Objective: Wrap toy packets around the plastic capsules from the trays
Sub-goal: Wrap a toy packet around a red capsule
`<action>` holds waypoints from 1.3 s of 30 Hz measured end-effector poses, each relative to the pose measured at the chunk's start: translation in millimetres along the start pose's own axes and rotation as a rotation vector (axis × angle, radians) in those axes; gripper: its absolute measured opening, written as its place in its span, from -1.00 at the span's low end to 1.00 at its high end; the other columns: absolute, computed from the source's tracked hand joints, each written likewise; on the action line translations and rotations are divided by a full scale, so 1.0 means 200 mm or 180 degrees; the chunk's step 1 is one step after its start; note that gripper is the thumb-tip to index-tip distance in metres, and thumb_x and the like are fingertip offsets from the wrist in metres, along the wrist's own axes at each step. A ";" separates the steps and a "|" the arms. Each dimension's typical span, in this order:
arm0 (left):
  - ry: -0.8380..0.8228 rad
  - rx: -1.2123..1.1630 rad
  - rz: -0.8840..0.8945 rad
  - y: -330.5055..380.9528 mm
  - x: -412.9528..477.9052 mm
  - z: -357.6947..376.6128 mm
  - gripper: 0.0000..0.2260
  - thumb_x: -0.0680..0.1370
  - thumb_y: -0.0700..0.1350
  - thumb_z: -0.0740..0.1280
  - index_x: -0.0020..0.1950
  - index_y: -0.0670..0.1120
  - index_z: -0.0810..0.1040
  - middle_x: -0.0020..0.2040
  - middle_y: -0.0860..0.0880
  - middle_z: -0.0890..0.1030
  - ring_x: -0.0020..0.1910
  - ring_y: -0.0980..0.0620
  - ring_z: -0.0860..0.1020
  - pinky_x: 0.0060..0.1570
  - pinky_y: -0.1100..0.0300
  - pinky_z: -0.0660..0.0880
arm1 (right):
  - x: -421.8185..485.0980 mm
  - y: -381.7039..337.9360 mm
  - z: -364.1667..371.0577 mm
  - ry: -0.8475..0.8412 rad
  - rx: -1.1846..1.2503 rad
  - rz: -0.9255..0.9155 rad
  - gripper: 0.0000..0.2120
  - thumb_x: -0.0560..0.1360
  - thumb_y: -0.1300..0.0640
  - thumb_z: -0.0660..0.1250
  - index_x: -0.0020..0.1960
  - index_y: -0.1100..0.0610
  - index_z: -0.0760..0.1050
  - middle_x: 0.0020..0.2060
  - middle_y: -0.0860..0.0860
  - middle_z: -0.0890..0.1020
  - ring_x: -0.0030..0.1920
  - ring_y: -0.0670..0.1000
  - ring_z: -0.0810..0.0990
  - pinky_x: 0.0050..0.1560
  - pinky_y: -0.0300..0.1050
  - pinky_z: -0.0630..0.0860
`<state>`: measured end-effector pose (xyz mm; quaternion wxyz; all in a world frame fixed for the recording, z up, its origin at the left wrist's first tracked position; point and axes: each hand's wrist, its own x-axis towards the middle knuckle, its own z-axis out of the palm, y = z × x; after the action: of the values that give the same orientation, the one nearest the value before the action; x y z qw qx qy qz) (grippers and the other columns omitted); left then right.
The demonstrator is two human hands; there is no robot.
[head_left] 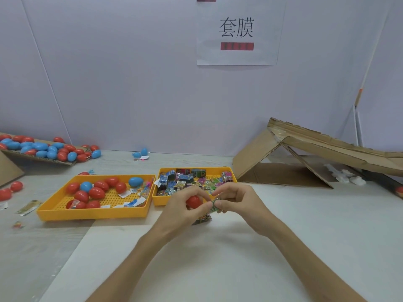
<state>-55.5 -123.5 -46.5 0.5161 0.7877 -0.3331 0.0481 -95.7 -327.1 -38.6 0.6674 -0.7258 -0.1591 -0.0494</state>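
Left hand [185, 209] grips red capsule [193, 201] steady while right hand [234, 200] fingers pinch green toy packet [214, 205] against it, near packet tray [196, 202], for wrapping.

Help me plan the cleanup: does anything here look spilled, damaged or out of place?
Yes. Red capsules lie loose on the table left of the capsule tray, with stray packets beside them. On the right, a torn cardboard box sits collapsed over white scraps.
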 end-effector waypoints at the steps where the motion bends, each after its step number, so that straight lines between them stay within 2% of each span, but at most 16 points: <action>1: -0.0016 -0.0016 0.0010 0.00 0.00 0.00 -0.96 0.53 -0.03 0.48 -0.06 0.07 0.66 -0.15 0.05 0.61 -0.13 0.03 0.57 -0.15 0.09 0.52 | 0.00 0.00 0.00 0.0000 -0.0031 -0.0004 -0.84 0.44 0.17 0.52 0.01 0.09 0.67 -0.26 0.08 0.69 -0.24 0.04 0.63 -0.16 -0.15 0.54; 6: -0.0143 -0.0246 -0.0015 0.01 0.01 -0.01 -0.96 0.52 -0.01 0.49 -0.07 0.06 0.68 -0.13 0.10 0.65 -0.06 0.08 0.61 -0.14 0.26 0.54 | -0.01 -0.01 0.01 0.0042 -0.0107 -0.0003 -0.87 0.48 0.21 0.51 0.01 0.10 0.67 -0.26 0.13 0.70 -0.28 0.01 0.62 -0.17 -0.17 0.55; 11: -0.0292 -0.0719 -0.0383 0.04 0.00 -0.01 -0.84 0.45 0.09 0.48 -0.13 0.02 0.68 -0.13 0.10 0.65 -0.09 0.16 0.61 -0.17 0.26 0.58 | -0.01 -0.01 0.02 0.0073 -0.0192 0.0030 -0.87 0.49 0.17 0.51 0.03 0.11 0.66 -0.23 0.19 0.71 -0.26 0.05 0.62 -0.20 -0.16 0.54; 15: -0.0338 -0.0943 -0.0641 0.05 0.00 -0.02 -0.86 0.46 0.07 0.45 -0.14 0.02 0.67 -0.18 0.15 0.63 -0.17 0.25 0.58 -0.30 0.34 0.50 | 0.00 -0.01 0.02 0.0126 -0.0047 0.0021 -0.82 0.46 0.08 0.52 0.04 0.06 0.66 -0.28 0.06 0.68 -0.30 0.00 0.59 -0.19 -0.19 0.54; 18: -0.0199 -0.1024 -0.0703 0.05 0.01 -0.02 -0.91 0.53 -0.05 0.44 -0.10 -0.05 0.68 -0.22 0.16 0.62 -0.24 0.28 0.57 -0.33 0.37 0.46 | 0.00 -0.02 0.02 0.0170 0.0150 -0.0003 -0.70 0.39 0.00 0.55 0.10 0.01 0.64 -0.15 0.01 0.67 -0.25 0.00 0.61 -0.18 -0.17 0.54; 21: 0.0030 -0.1137 -0.0754 0.05 0.01 -0.03 -0.93 0.54 -0.08 0.43 -0.10 -0.06 0.68 -0.24 0.15 0.63 -0.29 0.28 0.56 -0.37 0.36 0.45 | 0.00 -0.03 0.01 0.0263 0.0142 -0.0110 -0.71 0.35 0.05 0.57 0.03 0.02 0.62 -0.09 -0.01 0.66 -0.20 -0.03 0.59 -0.19 -0.19 0.53; 24: 0.0215 -0.1214 -0.0773 0.06 0.01 -0.03 -0.88 0.54 -0.08 0.44 -0.20 0.05 0.69 -0.27 0.12 0.61 -0.27 0.20 0.56 -0.37 0.34 0.43 | 0.00 -0.03 0.01 0.0375 0.0079 -0.0250 -0.86 0.38 0.10 0.54 -0.11 0.06 0.63 -0.21 -0.01 0.64 -0.25 -0.04 0.56 -0.20 -0.20 0.51; 27: 0.0292 -0.1183 -0.0765 0.06 0.02 -0.03 -0.85 0.55 -0.07 0.43 -0.21 0.08 0.70 -0.28 0.11 0.61 -0.29 0.21 0.54 -0.35 0.32 0.44 | -0.01 -0.04 0.04 0.0317 -0.0029 -0.0284 -0.96 0.41 0.15 0.50 -0.16 0.06 0.66 -0.29 0.00 0.62 -0.30 0.00 0.55 -0.20 -0.17 0.51; 33: 0.0153 -0.1337 -0.0812 0.07 0.01 -0.02 -0.88 0.54 -0.06 0.42 -0.09 -0.09 0.70 -0.28 0.06 0.59 -0.35 0.18 0.50 -0.36 0.32 0.44 | -0.02 -0.04 0.08 0.0292 -0.0137 -0.0264 -0.80 0.44 0.22 0.53 -0.09 -0.08 0.66 -0.23 -0.04 0.66 -0.30 0.03 0.63 -0.18 -0.16 0.56; 35: 0.0084 -0.1305 -0.0826 0.07 0.01 -0.02 -0.89 0.57 -0.10 0.41 -0.08 -0.10 0.68 -0.29 0.09 0.59 -0.34 0.21 0.52 -0.35 0.32 0.45 | -0.01 -0.03 0.08 0.0359 -0.0187 -0.0255 -0.81 0.47 0.24 0.51 -0.10 -0.04 0.65 -0.24 -0.04 0.66 -0.30 0.05 0.65 -0.18 -0.14 0.57; 39: 0.0023 -0.1208 -0.0824 0.07 0.01 -0.01 -0.91 0.57 -0.10 0.42 -0.08 -0.09 0.68 -0.29 0.11 0.61 -0.32 0.23 0.54 -0.34 0.32 0.45 | 0.00 -0.01 0.08 0.0403 -0.0369 -0.0244 -0.94 0.54 0.31 0.42 -0.12 0.23 0.59 -0.33 0.00 0.63 -0.32 0.04 0.64 -0.22 -0.19 0.55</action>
<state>-61.0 -125.7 -34.0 0.6580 0.7125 -0.2304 -0.0791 -98.4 -310.9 -39.0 0.6307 -0.7520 -0.1412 -0.1298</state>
